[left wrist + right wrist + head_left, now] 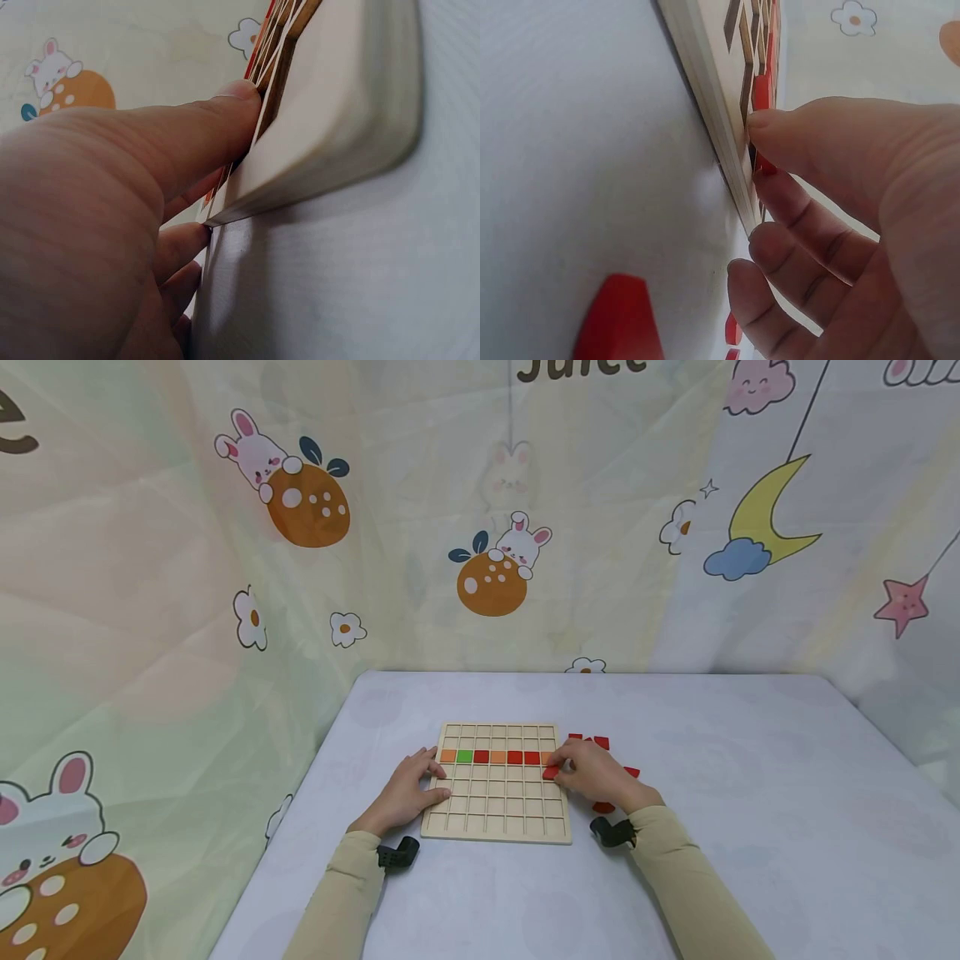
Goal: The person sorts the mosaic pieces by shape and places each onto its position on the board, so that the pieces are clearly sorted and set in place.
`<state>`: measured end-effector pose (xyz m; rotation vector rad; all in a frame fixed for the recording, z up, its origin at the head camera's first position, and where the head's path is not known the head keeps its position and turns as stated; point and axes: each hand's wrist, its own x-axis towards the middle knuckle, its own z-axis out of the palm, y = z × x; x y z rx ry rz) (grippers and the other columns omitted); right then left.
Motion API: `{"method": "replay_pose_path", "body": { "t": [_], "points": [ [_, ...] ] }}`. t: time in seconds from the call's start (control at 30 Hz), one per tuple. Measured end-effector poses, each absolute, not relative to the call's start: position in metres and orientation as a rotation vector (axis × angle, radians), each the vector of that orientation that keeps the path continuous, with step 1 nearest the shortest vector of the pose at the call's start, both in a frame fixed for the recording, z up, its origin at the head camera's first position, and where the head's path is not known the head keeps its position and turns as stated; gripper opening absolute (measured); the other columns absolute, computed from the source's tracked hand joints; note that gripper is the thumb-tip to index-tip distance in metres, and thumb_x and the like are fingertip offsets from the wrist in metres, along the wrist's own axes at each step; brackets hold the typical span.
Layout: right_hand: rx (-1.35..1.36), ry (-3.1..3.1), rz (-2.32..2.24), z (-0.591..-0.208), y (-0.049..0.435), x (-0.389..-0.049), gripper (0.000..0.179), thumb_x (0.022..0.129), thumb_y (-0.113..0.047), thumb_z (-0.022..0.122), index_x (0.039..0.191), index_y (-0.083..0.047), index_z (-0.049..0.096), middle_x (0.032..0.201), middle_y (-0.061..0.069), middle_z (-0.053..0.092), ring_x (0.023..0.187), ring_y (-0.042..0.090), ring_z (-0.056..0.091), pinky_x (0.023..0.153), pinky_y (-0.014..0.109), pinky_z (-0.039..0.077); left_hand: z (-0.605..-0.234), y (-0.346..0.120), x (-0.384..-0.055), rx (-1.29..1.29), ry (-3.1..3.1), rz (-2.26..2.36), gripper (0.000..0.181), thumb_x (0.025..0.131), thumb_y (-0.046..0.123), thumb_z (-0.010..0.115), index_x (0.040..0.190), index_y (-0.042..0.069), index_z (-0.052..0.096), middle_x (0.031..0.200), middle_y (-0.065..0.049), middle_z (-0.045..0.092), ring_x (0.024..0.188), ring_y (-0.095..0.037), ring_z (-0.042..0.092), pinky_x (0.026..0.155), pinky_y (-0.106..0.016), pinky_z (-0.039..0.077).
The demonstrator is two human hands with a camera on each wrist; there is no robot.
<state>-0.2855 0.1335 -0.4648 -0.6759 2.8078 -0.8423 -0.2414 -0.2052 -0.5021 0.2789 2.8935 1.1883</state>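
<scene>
A pale wooden grid board [498, 837] lies on the table. Across one of its upper rows runs a line of orange, green and red square tiles, a green tile [465, 757] among them. At the board's left edge rests my left hand [402, 787], its thumb [217, 120] on the top face and the other fingers along the side, fairly straight. My right hand [597, 772] pinches a red tile [551, 772] between thumb and index finger, over the right end of the row below the tiles. In the right wrist view, that red tile [762, 91] stands tilted at the grid.
Loose red tiles lie right of the board, some partly hidden by my right hand; one red tile [603, 807] is near the wrist. The white-covered table [787, 810] extends to both sides. Behind it hangs a printed cloth [420, 527] with rabbits and flowers.
</scene>
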Motion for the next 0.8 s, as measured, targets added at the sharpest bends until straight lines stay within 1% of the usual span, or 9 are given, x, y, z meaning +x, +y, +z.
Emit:
{"method": "replay_pose_path", "body": {
  "t": [0.3,0.53,0.6,0.8],
  "points": [
    [-0.651,2.804,-0.871,-0.4673,0.1319,-0.2864,0.023,0.083,-0.008,0.073,0.105,-0.016,0.074,0.098,-0.005,0.063,0.081,0.015,0.050,0.063,0.026,0.047,-0.5019,-0.2058,-0.2426,0.281,2.880,1.197,0.023,0.082,0.026,0.079,0.093,0.022,0.059,0.156,-0.011,0.036,0.148,-0.031,0.019,0.122,-0.048,0.007],
    [-0.657,2.790,-0.880,-0.4666,0.1328,-0.2863,0.024,0.084,-0.010,0.073,0.107,-0.016,0.073,0.103,-0.004,0.064,0.084,0.015,0.051,0.067,0.026,0.049,-0.5018,-0.2061,-0.2425,0.290,2.883,1.197,0.024,0.082,0.027,0.079,0.093,0.022,0.059,0.155,-0.012,0.036,0.148,-0.032,0.020,0.122,-0.049,0.007],
    [-0.660,2.786,-0.883,-0.4654,0.1331,-0.2859,0.024,0.084,-0.011,0.074,0.107,-0.016,0.073,0.104,-0.005,0.065,0.085,0.015,0.052,0.070,0.027,0.049,-0.5020,-0.2059,-0.2425,0.287,2.885,1.198,0.024,0.082,0.026,0.079,0.093,0.022,0.059,0.155,-0.012,0.036,0.148,-0.032,0.020,0.122,-0.049,0.007],
    [-0.669,2.812,-0.894,-0.4609,0.1393,-0.2881,0.019,0.086,-0.011,0.071,0.105,-0.016,0.072,0.098,-0.007,0.066,0.084,0.016,0.053,0.072,0.029,0.049,-0.5029,-0.2057,-0.2423,0.280,2.888,1.196,0.024,0.081,0.026,0.080,0.093,0.022,0.059,0.155,-0.011,0.036,0.148,-0.032,0.020,0.122,-0.049,0.008]
  ]
}}
